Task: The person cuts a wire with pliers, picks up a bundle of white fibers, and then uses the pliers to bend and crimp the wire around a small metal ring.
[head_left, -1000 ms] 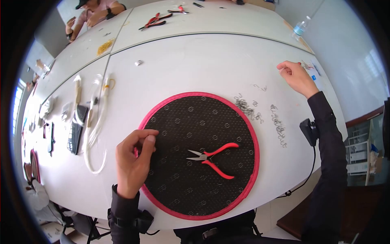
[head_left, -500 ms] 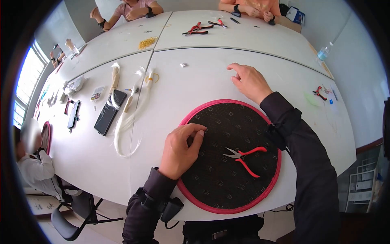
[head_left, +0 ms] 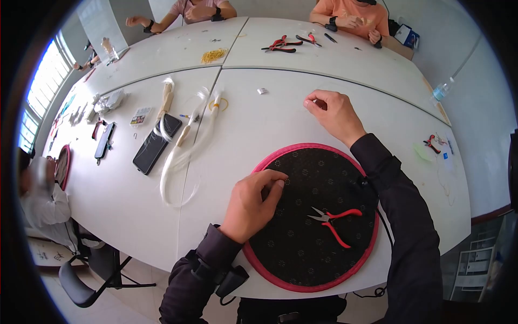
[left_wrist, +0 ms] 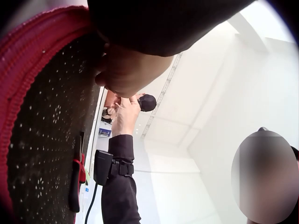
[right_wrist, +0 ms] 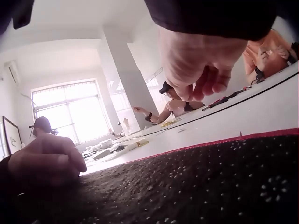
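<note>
My left hand [head_left: 252,205] is over the left side of a round black mat with a pink rim [head_left: 310,289], its thumb and index fingertips pressed together. Beyond the mat's far edge, my right hand [head_left: 335,114] is raised with its fingers curled and thumb close to the index finger. I cannot tell whether a fine strand lies in either pinch. On the mat lie red-handled pliers [head_left: 329,217], jaws apart and pointing left. The left wrist view shows the mat's rim [left_wrist: 11,84] close up and the right hand [left_wrist: 125,116] beyond.
Bundles of white strands [head_left: 178,162] and a black phone [head_left: 156,144] lie on the left. Further back are a small silver piece [head_left: 262,90], a yellow heap [head_left: 214,55] and more pliers [head_left: 281,44]. Small pliers [head_left: 431,143] lie at right. Other people sit around the table.
My right hand has come from the table's right side to beyond the mat, its forearm now crossing the mat's right edge. The left hand stays over the mat. The head view has turned left.
</note>
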{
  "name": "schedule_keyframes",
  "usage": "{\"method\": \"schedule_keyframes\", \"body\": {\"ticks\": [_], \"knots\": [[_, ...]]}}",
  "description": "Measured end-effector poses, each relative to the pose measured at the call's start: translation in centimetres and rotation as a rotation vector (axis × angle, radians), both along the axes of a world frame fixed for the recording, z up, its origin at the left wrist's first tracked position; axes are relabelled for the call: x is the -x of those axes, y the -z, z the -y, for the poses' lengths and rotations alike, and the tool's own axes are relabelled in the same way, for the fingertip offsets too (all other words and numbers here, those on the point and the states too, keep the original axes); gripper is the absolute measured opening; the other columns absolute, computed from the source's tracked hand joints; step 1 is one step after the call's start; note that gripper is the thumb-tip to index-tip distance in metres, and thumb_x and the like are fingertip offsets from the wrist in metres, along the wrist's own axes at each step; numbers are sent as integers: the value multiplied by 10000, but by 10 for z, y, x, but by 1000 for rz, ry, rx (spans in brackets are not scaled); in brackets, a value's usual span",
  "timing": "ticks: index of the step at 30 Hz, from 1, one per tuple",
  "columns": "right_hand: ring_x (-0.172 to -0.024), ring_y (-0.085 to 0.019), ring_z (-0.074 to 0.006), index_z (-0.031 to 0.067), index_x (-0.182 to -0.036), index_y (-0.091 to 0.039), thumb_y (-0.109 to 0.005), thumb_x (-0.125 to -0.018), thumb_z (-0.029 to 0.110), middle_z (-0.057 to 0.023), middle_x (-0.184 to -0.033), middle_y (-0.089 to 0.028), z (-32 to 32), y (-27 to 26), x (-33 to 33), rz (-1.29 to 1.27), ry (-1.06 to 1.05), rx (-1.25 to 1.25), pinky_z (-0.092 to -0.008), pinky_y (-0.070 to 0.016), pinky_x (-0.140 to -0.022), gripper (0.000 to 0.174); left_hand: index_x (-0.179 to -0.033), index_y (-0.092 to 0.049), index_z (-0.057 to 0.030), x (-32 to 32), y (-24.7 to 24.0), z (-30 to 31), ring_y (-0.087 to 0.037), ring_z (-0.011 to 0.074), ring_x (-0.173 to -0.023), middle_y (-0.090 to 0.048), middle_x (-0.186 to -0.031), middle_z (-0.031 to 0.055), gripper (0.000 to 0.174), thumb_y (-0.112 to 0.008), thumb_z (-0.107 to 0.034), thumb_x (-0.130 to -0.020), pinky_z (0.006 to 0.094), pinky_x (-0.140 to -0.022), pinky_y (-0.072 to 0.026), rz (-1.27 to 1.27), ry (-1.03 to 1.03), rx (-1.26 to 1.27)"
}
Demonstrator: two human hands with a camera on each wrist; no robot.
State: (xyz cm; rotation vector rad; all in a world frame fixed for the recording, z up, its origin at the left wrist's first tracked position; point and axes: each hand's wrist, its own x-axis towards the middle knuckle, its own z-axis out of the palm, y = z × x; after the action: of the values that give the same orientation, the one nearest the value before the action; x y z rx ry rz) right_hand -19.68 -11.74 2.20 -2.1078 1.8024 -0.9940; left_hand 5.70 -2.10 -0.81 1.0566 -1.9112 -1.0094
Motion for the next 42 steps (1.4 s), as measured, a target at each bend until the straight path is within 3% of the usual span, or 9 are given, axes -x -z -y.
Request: {"method": "schedule_keyframes", "body": {"ticks": [7, 11, 14, 18, 26, 31, 34, 41, 42], "knots": [[-752, -702, -323, 31, -1067, -690, -687, -908, 222, -154, -845, -733, 10, 25, -2, -95, 75, -81, -410, -555, -741, 249, -1070, -718, -1, 5, -8, -4, -575, 108, -660, -638, -716, 64, 167, -644, -83, -945, 284, -662, -480, 34, -20, -52], [-786, -708, -344, 25, -952, -720, -663, -920, 201, -168, -842, -733, 19, 33, -6, -2, 54, 8, -410, -553, -740, 188, -1065, -720, -1, 6, -6, -3, -565, 101, -654, -629, -706, 56, 163, -645, -81, -944, 282, -652, -474, 37, -36, -33], [-744, -705, -313, 18, -921, -726, -655, -931, 192, -156, -807, -726, 8, 17, -3, 98, 42, 51, -383, -550, -725, 188, -1074, -719, -4, 5, -4, -3, -565, 89, -664, -628, -706, 39, 166, -639, -85, -953, 277, -653, -474, 35, -34, -58], [-661, -602, -118, 0, -968, -705, -670, -963, 229, -62, -731, -676, -14, -2, 5, 147, 32, 45, -293, -495, -675, 231, -1089, -701, 2, 3, -4, 3, -532, 107, -632, -606, -703, 46, 178, -630, -102, -963, 290, -620, -451, -33, -42, -124], [-693, -619, -145, -2, -970, -712, -669, -958, 229, -81, -760, -688, -39, -9, 14, 163, 42, -52, -299, -503, -699, 235, -1110, -686, 42, 28, -31, 79, -573, 80, -738, -629, -763, 23, 242, -597, -138, -975, 264, -695, -479, -45, -90, 99], [-674, -632, -158, -5, -975, -715, -665, -955, 214, -96, -767, -708, -60, -7, 16, 194, 59, -137, -304, -512, -691, 225, -939, -715, 61, 76, -16, 151, -686, 336, -817, -712, -858, 201, 386, -611, -311, -947, 413, -773, -530, 287, -59, 111], [-659, -637, -159, -11, -978, -713, -670, -951, 200, -103, -766, -712, -73, -4, 16, 224, 75, -189, -302, -517, -679, 217, -1025, -721, 38, 113, -8, 165, -696, 413, -963, -715, -995, 274, 433, -608, -363, -907, 460, -862, -548, 479, -38, 57], [-664, -649, -175, -11, -989, -716, -679, -943, 169, -122, -799, -727, -87, 6, 24, 222, 58, -170, -306, -528, -681, 190, -959, -727, 41, 178, 6, 152, -705, 401, -957, -718, -971, 263, 476, -617, -414, -871, 470, -865, -552, 668, 11, 241], [-666, -647, -175, -14, -989, -715, -677, -946, 174, -127, -807, -730, -90, 3, 24, 209, 63, -181, -305, -528, -692, 197, -991, -718, 42, 183, 10, 161, -702, 411, -956, -719, -988, 259, 394, -622, -308, -840, 462, -876, -556, 696, 62, 188]]}}
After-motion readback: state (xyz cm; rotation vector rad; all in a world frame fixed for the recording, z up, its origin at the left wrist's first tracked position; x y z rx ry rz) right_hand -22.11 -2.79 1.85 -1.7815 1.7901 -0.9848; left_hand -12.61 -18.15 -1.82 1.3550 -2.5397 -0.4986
